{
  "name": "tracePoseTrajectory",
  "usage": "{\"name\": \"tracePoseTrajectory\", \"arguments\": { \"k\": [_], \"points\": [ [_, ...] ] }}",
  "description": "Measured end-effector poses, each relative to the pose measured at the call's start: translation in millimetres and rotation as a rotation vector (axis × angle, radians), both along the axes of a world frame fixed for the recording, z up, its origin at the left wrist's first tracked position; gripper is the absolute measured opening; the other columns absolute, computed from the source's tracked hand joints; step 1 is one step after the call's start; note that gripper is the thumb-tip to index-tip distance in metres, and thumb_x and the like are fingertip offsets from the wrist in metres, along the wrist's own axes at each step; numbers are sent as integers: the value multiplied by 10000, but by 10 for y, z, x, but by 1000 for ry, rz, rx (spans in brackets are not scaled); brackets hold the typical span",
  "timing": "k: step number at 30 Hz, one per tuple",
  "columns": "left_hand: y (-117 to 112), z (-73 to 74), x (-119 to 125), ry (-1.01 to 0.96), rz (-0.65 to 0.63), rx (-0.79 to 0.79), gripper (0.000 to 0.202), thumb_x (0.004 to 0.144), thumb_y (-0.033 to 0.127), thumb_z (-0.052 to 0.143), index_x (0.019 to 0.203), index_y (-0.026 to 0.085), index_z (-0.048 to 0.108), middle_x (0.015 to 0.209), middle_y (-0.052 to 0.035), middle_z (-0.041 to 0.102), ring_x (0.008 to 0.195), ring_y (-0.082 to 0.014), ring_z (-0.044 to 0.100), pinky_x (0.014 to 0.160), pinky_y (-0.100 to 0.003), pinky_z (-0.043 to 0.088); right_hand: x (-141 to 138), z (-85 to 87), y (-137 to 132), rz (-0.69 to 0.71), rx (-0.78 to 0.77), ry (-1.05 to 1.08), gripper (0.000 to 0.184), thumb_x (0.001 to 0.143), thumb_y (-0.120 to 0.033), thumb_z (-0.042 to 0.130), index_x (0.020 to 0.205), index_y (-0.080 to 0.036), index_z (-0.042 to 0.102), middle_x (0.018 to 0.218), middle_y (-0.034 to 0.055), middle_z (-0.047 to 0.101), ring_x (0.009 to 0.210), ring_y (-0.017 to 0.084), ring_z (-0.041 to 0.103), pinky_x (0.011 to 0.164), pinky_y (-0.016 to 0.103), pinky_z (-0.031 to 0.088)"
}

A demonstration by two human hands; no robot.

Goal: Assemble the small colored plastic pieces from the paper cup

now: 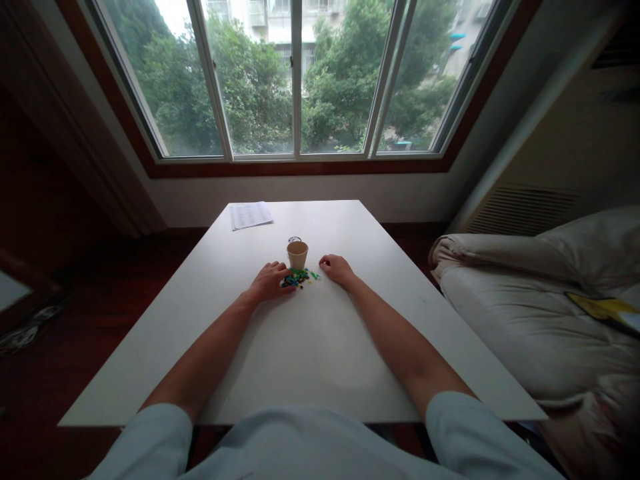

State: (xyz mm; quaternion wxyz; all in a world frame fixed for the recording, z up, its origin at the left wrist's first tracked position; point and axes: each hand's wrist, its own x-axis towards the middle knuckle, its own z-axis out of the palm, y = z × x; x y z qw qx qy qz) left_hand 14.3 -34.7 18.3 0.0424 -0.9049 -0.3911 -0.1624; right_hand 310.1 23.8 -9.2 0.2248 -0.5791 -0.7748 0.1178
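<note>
A heap of small coloured pieces (299, 278), green, blue, dark and yellow, lies on the white table; they are too small to name surely. My left hand (270, 281) rests at the heap's left edge, thumb and fingers apart, fingertips touching the pieces. Just behind the heap stands a tan cup (297, 257), upright, its inside looking bare from here. To the right of cup and heap, my right hand (337, 269) lies on the table with fingers curled in. What those fingers hold, if anything, is hidden. A few green pieces lie between it and the heap.
Printed sheets of paper (251, 215) lie at the far left of the white table (320, 353). A thin dark looped item (295, 239) sits behind the cup. To the right is a pale padded sofa (500, 320); a window is beyond the table.
</note>
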Motion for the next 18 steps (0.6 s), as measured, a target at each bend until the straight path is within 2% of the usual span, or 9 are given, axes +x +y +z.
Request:
{"name": "tracePoseTrajectory", "arguments": {
  "k": [4, 8, 12, 18],
  "points": [
    [34, -28, -24, 14, -12, -27, 417, 878, 561, 695, 1183, 278, 724, 1078, -86, 667, 1000, -262, 590, 864, -389, 447, 133, 125, -14, 203, -163, 50, 240, 905, -398, 667, 1023, -216, 769, 875, 13, 697, 771, 143, 584, 681, 233, 392],
    [76, -66, -28, 10, 8, -38, 351, 897, 506, 684, 1163, 282, 735, 1059, -85, 670, 985, -253, 596, 866, -379, 455, 136, 229, -57, 289, -294, -8, 403, 814, -495, 770, 1113, -227, 735, 859, -1, 673, 721, 133, 569, 635, 226, 364],
    [94, -77, -23, 17, -1, -21, 283, 920, 447, 665, 1136, 280, 740, 1041, -80, 672, 969, -243, 596, 856, -370, 461, 97, 238, -84, 290, -250, -87, 355, 807, -407, 794, 1104, -231, 714, 874, 0, 680, 726, 131, 574, 632, 222, 351],
    [74, -76, 16, 19, -11, 4, 224, 955, 346, 606, 1119, 278, 743, 1040, -80, 682, 965, -238, 596, 846, -371, 470, 12, 177, -136, 273, -97, -81, 131, 893, -299, 682, 987, -223, 731, 832, -1, 698, 723, 133, 568, 641, 231, 347]
  ]
}}
